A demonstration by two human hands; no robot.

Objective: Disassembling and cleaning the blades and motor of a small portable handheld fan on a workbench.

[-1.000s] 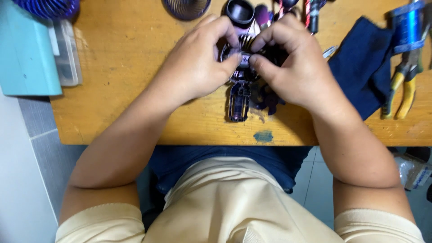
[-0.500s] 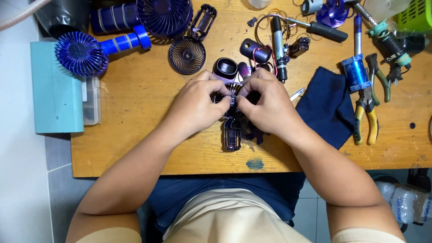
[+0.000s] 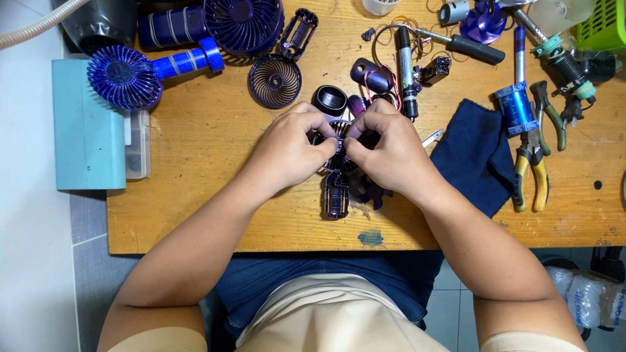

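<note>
Small purple fan part point(image 3: 338, 160) mostly hidden between left hand point(image 3: 290, 146) and right hand point(image 3: 388, 153).

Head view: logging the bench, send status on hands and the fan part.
Left hand and right hand both pinching small purple fan part. Handle piece lies just below. Nothing blocking.

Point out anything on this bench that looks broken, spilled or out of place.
Nothing is spilled. Both hands, left hand and right hand, pinch a small purple fan part. A bare fan grille lies detached nearby. A teal stain marks the wooden table near its front edge.
</note>
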